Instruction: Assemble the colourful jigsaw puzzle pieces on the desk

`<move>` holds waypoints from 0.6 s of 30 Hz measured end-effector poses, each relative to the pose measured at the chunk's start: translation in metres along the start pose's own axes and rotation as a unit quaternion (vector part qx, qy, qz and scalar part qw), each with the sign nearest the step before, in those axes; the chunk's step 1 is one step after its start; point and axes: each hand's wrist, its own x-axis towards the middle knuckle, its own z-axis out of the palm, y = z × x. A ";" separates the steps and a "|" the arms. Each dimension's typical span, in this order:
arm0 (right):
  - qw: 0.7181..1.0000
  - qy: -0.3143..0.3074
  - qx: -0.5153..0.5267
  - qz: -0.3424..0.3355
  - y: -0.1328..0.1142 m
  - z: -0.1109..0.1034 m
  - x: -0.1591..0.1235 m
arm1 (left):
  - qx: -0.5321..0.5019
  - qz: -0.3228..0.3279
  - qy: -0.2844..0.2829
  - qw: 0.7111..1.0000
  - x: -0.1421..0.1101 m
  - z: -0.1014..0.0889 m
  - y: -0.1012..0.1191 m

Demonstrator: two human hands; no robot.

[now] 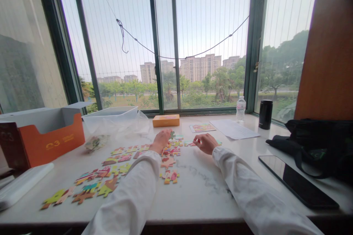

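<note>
A grey-green jigsaw piece [172, 135] is being pinched by the left hand [161, 141], preferably edgewise; the right hand [206, 143] is being shown, grip unclear.

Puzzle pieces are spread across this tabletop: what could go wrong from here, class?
1. The left sleeve passes right beside loose puzzle pieces and might drag some out of place.
2. The phone lies close to the front edge of the table; a bump could tip it off.
3. The bottle stands beside the paper and could topple onto it.
</note>
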 end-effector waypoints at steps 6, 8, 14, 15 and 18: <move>0.995 0.067 0.067 0.018 0.013 -0.004 0.005 | -0.138 0.060 0.088 0.985 -0.001 -0.012 0.041; 0.987 0.093 0.125 0.029 0.018 -0.004 0.008 | -0.216 0.079 0.080 0.970 -0.004 -0.012 0.062; 0.949 0.046 0.311 0.017 0.031 0.005 0.015 | -0.368 0.099 0.017 0.924 -0.020 -0.005 0.101; 0.944 0.032 0.328 0.011 0.034 0.006 0.016 | -0.376 0.099 0.015 0.921 -0.022 -0.004 0.104; 0.936 0.003 0.351 0.019 0.048 0.003 0.020 | -0.344 0.092 0.040 0.934 -0.025 -0.002 0.106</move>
